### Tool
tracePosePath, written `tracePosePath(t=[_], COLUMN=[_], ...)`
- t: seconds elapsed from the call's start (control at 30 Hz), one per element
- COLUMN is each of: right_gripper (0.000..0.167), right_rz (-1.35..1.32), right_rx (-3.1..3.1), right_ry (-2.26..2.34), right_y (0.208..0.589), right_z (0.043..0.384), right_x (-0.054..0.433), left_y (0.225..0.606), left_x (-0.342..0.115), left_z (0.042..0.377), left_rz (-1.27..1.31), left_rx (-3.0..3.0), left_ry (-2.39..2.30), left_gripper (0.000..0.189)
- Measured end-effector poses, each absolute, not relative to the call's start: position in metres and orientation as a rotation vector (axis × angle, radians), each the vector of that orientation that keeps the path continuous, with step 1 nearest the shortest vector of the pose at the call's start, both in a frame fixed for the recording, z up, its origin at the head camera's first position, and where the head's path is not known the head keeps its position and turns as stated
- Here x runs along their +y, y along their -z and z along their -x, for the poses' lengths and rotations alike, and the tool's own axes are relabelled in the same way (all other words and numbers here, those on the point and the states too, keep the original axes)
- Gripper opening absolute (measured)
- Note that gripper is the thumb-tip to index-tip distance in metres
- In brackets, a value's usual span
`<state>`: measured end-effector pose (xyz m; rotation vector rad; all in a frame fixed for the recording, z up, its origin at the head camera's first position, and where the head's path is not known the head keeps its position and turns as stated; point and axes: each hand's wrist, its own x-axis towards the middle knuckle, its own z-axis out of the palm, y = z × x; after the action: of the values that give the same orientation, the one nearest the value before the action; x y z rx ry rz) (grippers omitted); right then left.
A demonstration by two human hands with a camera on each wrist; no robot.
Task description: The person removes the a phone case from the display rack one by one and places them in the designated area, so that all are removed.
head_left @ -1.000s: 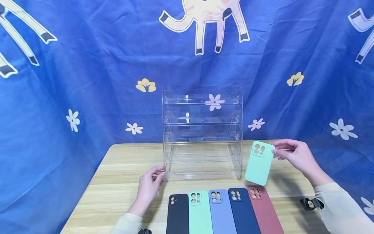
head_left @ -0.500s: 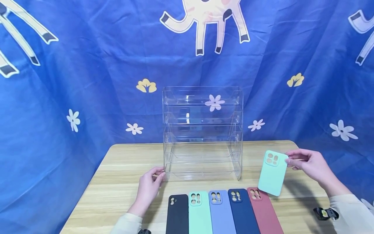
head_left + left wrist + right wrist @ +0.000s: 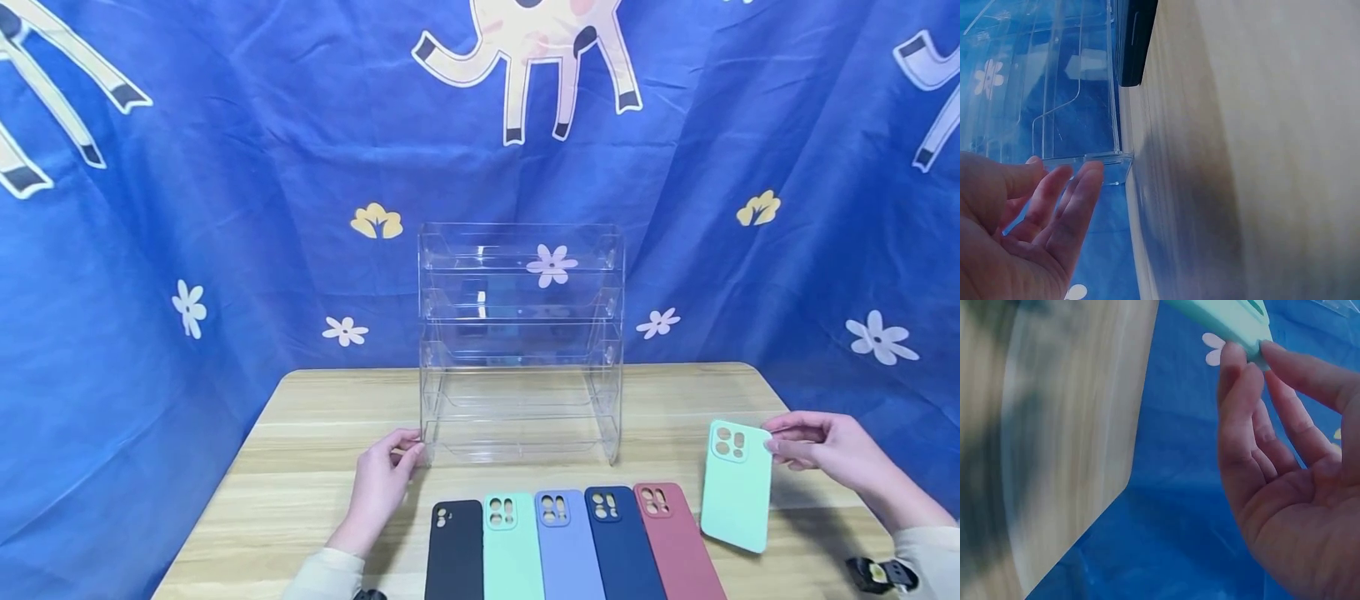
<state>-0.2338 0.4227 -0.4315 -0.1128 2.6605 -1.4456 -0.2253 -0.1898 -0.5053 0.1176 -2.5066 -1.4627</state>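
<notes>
My right hand (image 3: pixel 832 446) pinches a mint green phone case (image 3: pixel 737 500) by its upper right corner, tilted over the right side of the table. In the right wrist view the thumb and fingertips meet on that case's corner (image 3: pixel 1235 331). My left hand (image 3: pixel 386 479) touches the lower left side of a clear tiered display rack (image 3: pixel 521 429) with its fingertips. The left wrist view shows those fingers (image 3: pixel 1088 187) fairly straight along the rack's side edge. In front of the rack lie a black case (image 3: pixel 455 550), a second mint one (image 3: pixel 512 550), and lilac (image 3: pixel 572 550), navy (image 3: pixel 627 546) and dusty red (image 3: pixel 681 546) cases.
The wooden table (image 3: pixel 330 408) has its back edge against a blue curtain (image 3: pixel 300 167) printed with flowers and animals. The rack stands near the middle of the back edge, its tiers see-through. A dark band with a small camera (image 3: pixel 881 575) sits at the right wrist.
My right hand has carried the mint case to the right and toward me, from beside the rack to the right of the dusty red case. The left hand stays at the rack.
</notes>
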Motion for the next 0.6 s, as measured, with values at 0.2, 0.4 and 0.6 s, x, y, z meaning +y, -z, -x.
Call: tracePosePath(t=[0.2, 0.4, 0.6], right_gripper=[0.024, 0.039, 0.041], right_rz=[0.150, 0.137, 0.139], right_rx=[2.503, 2.544, 2.577], right_ry=[1.393, 1.324, 1.290], right_y=[0.440, 0.454, 0.472], right_z=[0.230, 0.226, 0.230], right_x=[0.430, 0.429, 0.420], left_y=[0.504, 0.505, 0.505], left_x=[-0.190, -0.189, -0.189], left_z=[0.223, 0.224, 0.224], left_rz=[-0.113, -0.089, -0.093], left_rx=[-2.506, -2.498, -2.494], left_ry=[1.465, 1.477, 1.469], left_gripper=[0.024, 0.023, 0.023])
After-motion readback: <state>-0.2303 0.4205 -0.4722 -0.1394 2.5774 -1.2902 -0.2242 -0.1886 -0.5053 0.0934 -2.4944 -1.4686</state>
